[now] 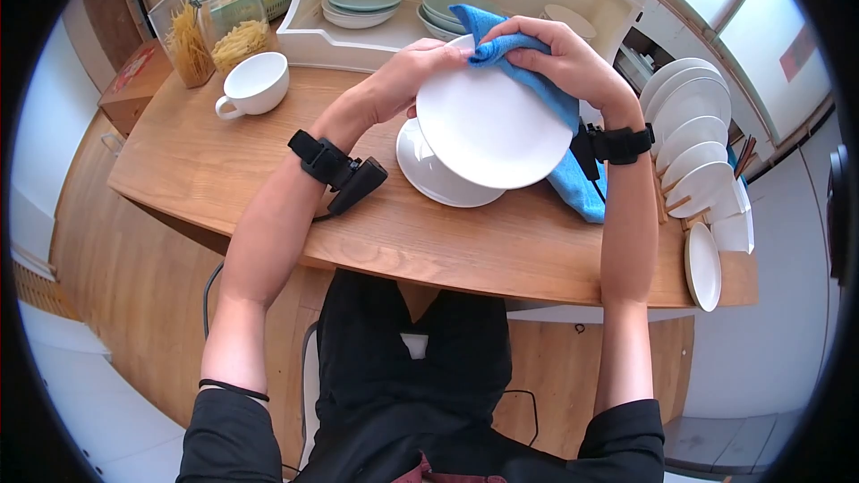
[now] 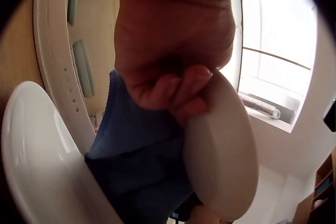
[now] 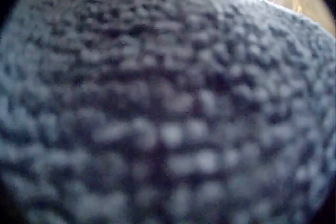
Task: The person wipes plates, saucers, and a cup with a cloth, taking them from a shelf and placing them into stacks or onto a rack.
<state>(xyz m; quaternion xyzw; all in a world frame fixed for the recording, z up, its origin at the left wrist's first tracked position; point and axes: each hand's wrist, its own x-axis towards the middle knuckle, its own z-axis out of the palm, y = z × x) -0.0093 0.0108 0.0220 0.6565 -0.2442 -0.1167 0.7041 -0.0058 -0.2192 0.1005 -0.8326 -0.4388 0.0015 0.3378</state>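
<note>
A round white plate is held tilted above the table. My left hand grips its upper left edge, and in the left wrist view its fingers curl at the rim. At the plate's far edge my right hand pinches a blue cloth, which runs behind the plate and hangs down to the table on the right. Fuzzy cloth weave fills most of the right wrist view and hides the fingers there. Beneath the held plate, partly covered by it, another white plate lies on the table.
A white cup stands left on the wooden table, near a pasta jar. Behind, a white shelf holds stacked dishes. Upright plates fill a rack on the right, with an oval dish by the front edge.
</note>
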